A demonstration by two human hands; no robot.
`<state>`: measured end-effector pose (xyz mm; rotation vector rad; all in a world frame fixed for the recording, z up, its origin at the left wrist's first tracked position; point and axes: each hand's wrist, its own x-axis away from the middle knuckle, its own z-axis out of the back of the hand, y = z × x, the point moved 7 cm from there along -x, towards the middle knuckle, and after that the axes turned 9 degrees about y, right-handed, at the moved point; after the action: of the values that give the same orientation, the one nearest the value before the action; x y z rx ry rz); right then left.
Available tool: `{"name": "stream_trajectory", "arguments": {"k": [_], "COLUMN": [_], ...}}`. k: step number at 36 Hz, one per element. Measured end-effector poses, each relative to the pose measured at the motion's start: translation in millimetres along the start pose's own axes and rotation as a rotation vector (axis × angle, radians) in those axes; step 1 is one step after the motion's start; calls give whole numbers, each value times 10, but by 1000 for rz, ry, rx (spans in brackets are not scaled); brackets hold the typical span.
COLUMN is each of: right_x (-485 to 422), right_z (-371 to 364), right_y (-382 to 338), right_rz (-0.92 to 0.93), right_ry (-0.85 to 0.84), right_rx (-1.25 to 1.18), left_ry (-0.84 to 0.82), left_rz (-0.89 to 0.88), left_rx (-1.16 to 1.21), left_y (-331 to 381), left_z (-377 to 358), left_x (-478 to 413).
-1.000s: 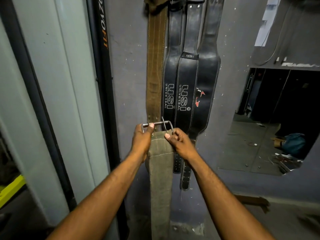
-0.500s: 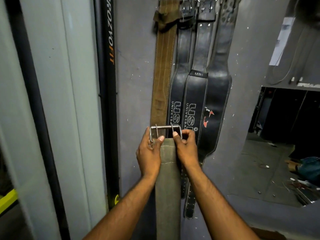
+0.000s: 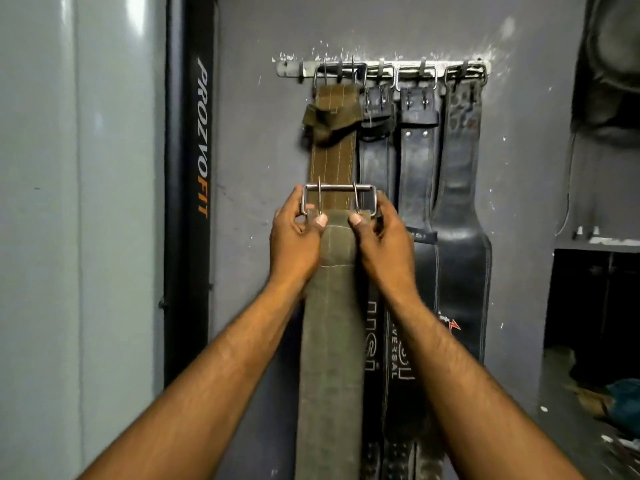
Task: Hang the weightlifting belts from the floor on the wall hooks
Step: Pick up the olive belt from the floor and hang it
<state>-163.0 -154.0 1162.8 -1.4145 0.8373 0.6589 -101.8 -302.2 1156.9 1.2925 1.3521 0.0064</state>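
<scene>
left hand (image 3: 294, 237) and right hand (image 3: 381, 237) clamp the green belt's (image 3: 330, 341) buckle (image 3: 338, 199) below the rack (image 3: 381, 69); four belts hang, this one isn't hooked yet.

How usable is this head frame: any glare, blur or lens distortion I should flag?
Head view: dim, cool light; a glare streak on the pale panel at upper left. The left hand, right hand and buckle are fairly sharp; the brown belt flap looks smeared. Wide-angle bending shows at the edges; the opening at right is nearly black.
</scene>
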Motion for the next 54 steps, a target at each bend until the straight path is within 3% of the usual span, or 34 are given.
{"name": "stream_trajectory", "arguments": {"k": [8,13,21,28,35,45,50,54], "right_x": [-1098,-1684,-2399,-2920,-3050,-2573,-2183,-1732], "right_z": [-607,-982,-1366,-1537,-1541,-1445,-1474,-1418], "right_y": [-577,-860,-992,-933,-875,-1045,-819,-605], "right_rz": [240,252,333,298,304,502,527,596], "right_ry": [90,53,117,87,71,82,56,102], "right_rx": [-2,-40,11,118,238,738,625,420], "left_ry": [67,134,171,189,205,106,-47,-8], "left_rz": [-89,-1,-81,-111,-28,-50,-32,11], "left_rx": [180,303,225,91,118,14,118,5], "left_y": [372,601,702,671,473,157,-201,-538], "left_z": [-151,-242,-532,-750,-740,-634,-603,-447], "left_x": [-1297,-2054,-2911,-3376,-3507,-3229,-2792,-2471]}}
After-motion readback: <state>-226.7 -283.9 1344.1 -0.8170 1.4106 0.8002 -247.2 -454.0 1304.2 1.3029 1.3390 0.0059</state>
